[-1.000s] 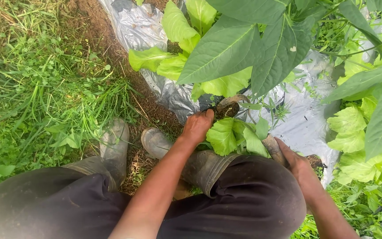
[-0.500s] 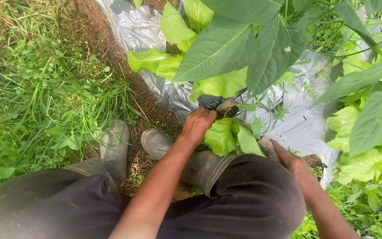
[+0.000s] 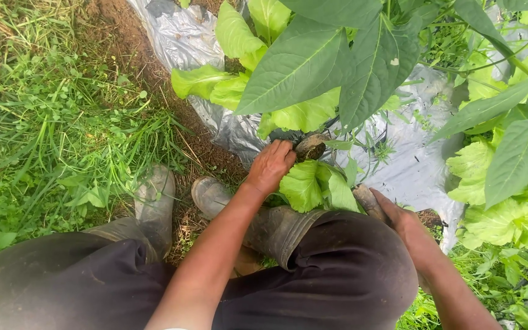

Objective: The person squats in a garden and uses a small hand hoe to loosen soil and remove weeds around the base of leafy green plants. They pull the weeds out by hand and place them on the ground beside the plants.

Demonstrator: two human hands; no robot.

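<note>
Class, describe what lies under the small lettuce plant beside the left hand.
Silver plastic sheet shows around the lettuce; its leaves hide its base. The left hand touches it.

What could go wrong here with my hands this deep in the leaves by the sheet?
1. The left hand grips low at the leafy plant beside a curved brown tool end; a slip might nick the fingers.
2. The silver plastic sheet lies right under the work and may tear.
3. The right hand is partly hidden by leaves, so its grip on the brown handle is hard to check.
</note>
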